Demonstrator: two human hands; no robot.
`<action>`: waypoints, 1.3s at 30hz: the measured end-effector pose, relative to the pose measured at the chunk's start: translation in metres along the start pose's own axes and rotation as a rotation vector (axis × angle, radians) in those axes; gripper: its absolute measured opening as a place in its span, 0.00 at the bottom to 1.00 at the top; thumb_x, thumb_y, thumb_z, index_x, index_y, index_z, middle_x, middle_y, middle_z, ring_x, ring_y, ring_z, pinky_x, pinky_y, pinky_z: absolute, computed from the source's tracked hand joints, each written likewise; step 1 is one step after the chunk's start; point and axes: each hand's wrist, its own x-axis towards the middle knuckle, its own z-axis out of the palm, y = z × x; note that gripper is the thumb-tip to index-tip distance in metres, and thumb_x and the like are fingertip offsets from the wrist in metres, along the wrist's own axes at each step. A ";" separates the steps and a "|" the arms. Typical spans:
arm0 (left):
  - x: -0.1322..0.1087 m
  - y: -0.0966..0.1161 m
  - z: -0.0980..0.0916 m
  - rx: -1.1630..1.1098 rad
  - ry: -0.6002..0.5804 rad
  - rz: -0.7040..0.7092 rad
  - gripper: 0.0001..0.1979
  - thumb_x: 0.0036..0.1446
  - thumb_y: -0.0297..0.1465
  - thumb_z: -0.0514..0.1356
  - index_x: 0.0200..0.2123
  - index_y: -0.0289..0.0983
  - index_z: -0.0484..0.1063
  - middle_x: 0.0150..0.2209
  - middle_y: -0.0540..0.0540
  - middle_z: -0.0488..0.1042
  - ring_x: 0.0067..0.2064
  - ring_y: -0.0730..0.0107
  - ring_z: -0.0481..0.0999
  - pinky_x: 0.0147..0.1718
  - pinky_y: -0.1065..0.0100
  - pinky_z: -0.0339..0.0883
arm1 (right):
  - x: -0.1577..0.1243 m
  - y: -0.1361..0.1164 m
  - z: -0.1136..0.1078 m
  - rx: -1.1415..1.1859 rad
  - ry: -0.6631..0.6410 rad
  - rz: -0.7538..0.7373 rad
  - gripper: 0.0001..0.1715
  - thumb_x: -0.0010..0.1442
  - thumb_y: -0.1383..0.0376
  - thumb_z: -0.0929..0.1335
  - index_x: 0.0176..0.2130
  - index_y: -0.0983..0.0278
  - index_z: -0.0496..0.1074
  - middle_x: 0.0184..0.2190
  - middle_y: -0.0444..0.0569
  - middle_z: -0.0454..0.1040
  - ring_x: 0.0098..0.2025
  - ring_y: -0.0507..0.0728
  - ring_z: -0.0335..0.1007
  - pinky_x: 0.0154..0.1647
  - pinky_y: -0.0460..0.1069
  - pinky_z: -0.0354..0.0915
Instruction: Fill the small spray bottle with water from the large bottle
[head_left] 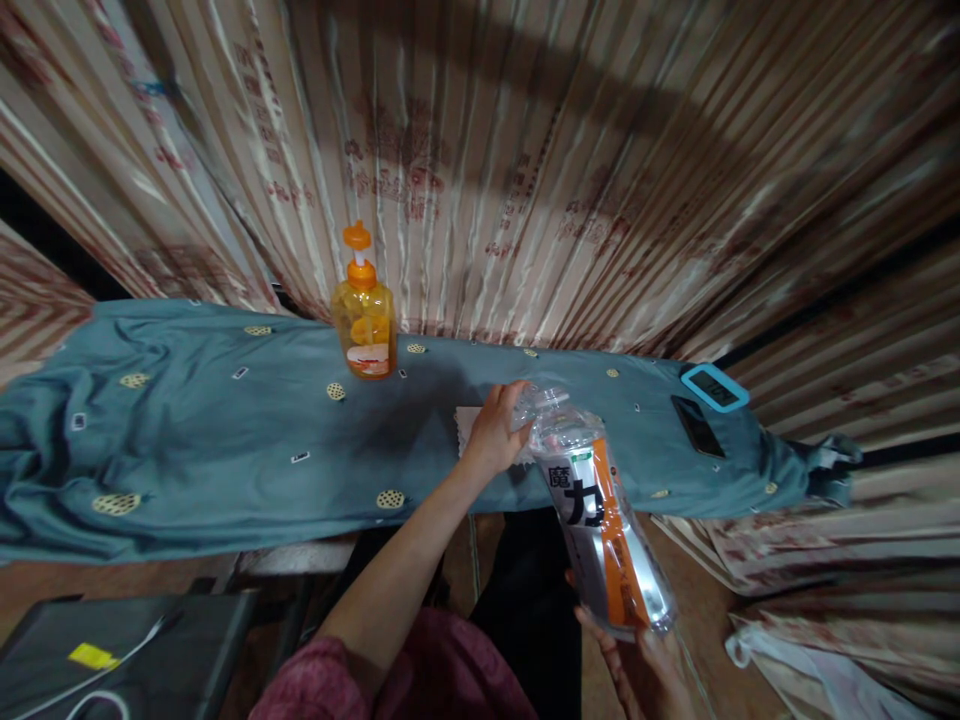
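A large clear plastic bottle [592, 520] with a silver and orange label is held tilted over the table's near edge, its top pointing away from me. My left hand [495, 425] grips its clear top end, with the fingertips partly hidden. Under the base, my right hand [641, 665] supports the bottle, fingers curled around its lower end. Beneath my left hand lies a pale sheet with a jagged edge [466, 422], mostly covered. Farther back on the left stands an orange pump bottle [365, 325], apart from both hands.
A teal cloth with pineapple prints [225, 430] covers the narrow table. At its right end lie a blue-framed digital device [715, 388] and a dark phone [697, 426]. Patterned curtains [480, 180] hang behind. A dark seat [172, 650] with a white cable is at lower left.
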 end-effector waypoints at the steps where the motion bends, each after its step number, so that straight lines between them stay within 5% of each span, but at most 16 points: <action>1: 0.000 0.000 0.000 -0.001 0.000 -0.005 0.27 0.60 0.28 0.64 0.61 0.39 0.64 0.57 0.40 0.71 0.59 0.54 0.73 0.60 0.55 0.70 | 0.000 0.000 -0.001 -0.001 -0.003 0.001 0.24 0.52 0.57 0.81 0.50 0.51 0.82 0.46 0.45 0.88 0.44 0.64 0.87 0.41 0.56 0.84; 11: -0.001 0.000 -0.001 -0.024 -0.001 -0.006 0.28 0.60 0.28 0.65 0.62 0.41 0.63 0.58 0.40 0.70 0.60 0.54 0.72 0.60 0.54 0.69 | 0.000 0.001 -0.004 -0.040 -0.017 0.012 0.31 0.50 0.55 0.82 0.52 0.57 0.82 0.48 0.52 0.87 0.46 0.66 0.86 0.43 0.53 0.83; 39: -0.002 0.002 -0.002 -0.022 0.007 0.012 0.25 0.63 0.32 0.63 0.62 0.41 0.63 0.58 0.39 0.70 0.60 0.54 0.72 0.61 0.53 0.70 | -0.007 -0.005 0.006 -0.075 0.024 0.037 0.32 0.46 0.53 0.83 0.50 0.53 0.83 0.47 0.45 0.88 0.43 0.65 0.87 0.40 0.50 0.83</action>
